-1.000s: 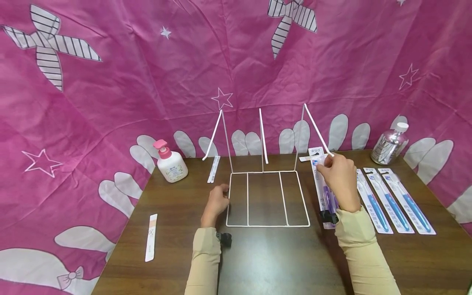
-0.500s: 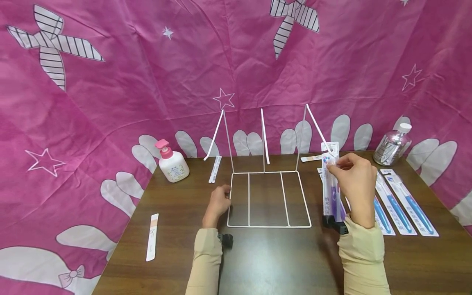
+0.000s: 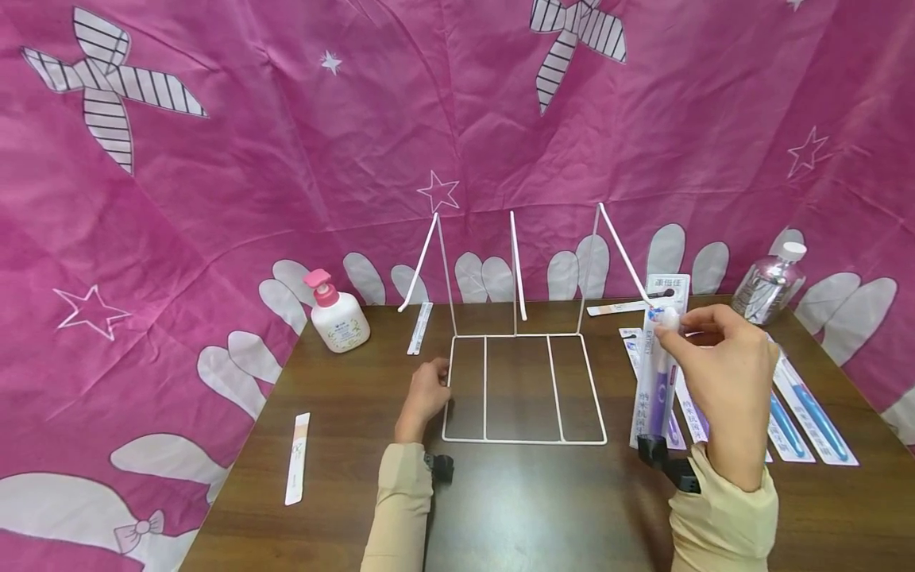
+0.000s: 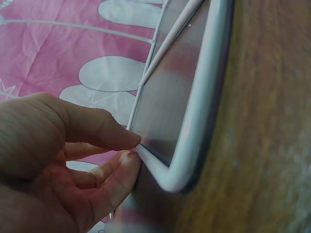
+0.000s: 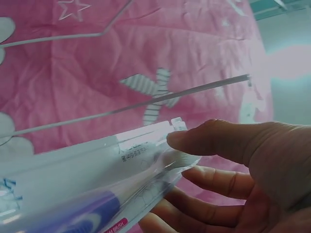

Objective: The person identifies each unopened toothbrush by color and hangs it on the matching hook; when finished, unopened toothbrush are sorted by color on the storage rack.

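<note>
My right hand [image 3: 725,365] pinches a packaged purple toothbrush [image 3: 659,389] near its top, between thumb and fingers. The package is held up off the table, its card hole close to the tip of the right arm of a white wire rack [image 3: 523,442]. In the right wrist view, the rack's arm [image 5: 194,91] passes apart from the package [image 5: 104,194]. My left hand [image 3: 425,395] pinches the rack's left base wire; the left wrist view shows thumb and finger [image 4: 129,162] on that wire. More packaged purple toothbrushes [image 3: 693,413] lie beneath the held one, partly hidden.
Packaged blue toothbrushes [image 3: 818,413] lie at the right, partly behind my right hand. A silver bottle [image 3: 768,286] stands at the back right, a pink-topped pump bottle [image 3: 341,322] at the back left. Thin paper strips [image 3: 296,461] lie on the wooden table [image 3: 529,516].
My right hand has lifted the toothbrush package from the table and moved it right, beyond the rack arm's tip. My left hand stays on the rack. The head view has shifted slightly.
</note>
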`<state>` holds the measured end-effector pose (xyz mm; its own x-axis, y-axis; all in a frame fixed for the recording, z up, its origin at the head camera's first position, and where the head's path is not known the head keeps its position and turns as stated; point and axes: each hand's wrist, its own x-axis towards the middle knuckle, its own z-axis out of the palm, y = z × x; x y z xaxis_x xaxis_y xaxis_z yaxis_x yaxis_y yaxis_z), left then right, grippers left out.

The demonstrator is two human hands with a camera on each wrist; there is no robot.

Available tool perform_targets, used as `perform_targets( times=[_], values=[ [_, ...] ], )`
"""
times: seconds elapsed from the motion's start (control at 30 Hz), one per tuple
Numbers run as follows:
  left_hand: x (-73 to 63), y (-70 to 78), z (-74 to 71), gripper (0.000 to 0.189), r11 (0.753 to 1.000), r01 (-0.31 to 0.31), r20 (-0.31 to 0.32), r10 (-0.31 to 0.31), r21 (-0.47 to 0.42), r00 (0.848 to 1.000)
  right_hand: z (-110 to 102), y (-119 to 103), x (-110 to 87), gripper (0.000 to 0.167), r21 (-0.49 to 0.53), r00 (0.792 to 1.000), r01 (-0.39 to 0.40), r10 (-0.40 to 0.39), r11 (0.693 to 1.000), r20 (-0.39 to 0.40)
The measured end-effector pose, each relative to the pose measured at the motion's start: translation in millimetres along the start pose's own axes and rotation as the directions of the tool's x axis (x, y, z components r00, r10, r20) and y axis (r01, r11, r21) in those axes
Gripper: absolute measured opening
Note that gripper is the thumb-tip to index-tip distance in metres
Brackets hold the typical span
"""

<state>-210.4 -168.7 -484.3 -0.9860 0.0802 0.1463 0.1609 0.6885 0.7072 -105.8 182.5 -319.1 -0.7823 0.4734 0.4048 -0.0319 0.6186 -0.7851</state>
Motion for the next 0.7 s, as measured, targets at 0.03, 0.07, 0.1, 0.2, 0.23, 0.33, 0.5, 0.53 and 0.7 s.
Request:
perform_targets(
  times=[0.03, 0.07, 0.1, 0.2, 0.23, 0.33, 0.5, 0.53, 0.7],
  values=[
    [0.3, 0.3, -0.3, 0.046, 1.0, -0.003, -0.001, 0.003, 0.0, 1.0, -3, -2, -1.8, 0.031, 0.003, 1.0, -0.007, 0.007, 1.0, -0.005],
    [0.5, 0.5, -0.5, 0.046, 1.0, -0.001, 0.001, 0.001, -0.003, 1.0, -5, -4, -3.5, 0.032, 0.002, 1.0, -0.012, 0.012, 1.0, -0.009],
    [0.8, 0.6, -0.6, 0.047, 1.0, -0.002, 0.001, 0.002, -0.001, 1.0, -7, -6, -5.3, 0.033, 0.004, 1.0, -0.018, 0.018, 1.0, -0.014],
    [1.0, 0.5, -0.3, 0.046, 1.0, 0.006, 0.005, -0.006, 0.001, 1.0, -14, -9, -10.6, 0.034, 0.029, 0.999, -0.019, 0.021, 0.999, -0.039],
    [1.0, 0.4, 0.1, 0.046, 1.0, 0.011, 0.006, -0.011, 0.002, 1.0, -15, -10, -12.5, 0.033, 0.044, 0.999, -0.018, 0.02, 0.999, -0.046],
    [0.2, -0.1, 0.9, 0.048, 1.0, 0.02, 0.01, -0.02, 0.002, 1.0, -20, -12, -18.3, 0.032, 0.092, 0.997, -0.01, 0.017, 0.996, -0.072],
    [-0.4, -1.4, 1.4, 0.052, 0.999, 0.027, 0.009, -0.027, -0.017, 1.0, -27, -18, -28.3, 0.03, 0.164, 0.994, 0.016, 0.002, 0.986, -0.108],
    [-0.1, -1.7, 1.4, 0.053, 0.999, 0.029, 0.007, -0.029, -0.019, 1.0, -28, -19, -29.8, 0.03, 0.174, 0.994, 0.018, 0.001, 0.985, -0.108],
    [2.0, -2.0, 1.5, 0.057, 0.999, 0.036, 0.008, -0.036, -0.025, 0.999, -31, -25, -37.1, 0.031, 0.201, 0.997, 0.053, -0.039, 0.978, -0.074]
  ],
)
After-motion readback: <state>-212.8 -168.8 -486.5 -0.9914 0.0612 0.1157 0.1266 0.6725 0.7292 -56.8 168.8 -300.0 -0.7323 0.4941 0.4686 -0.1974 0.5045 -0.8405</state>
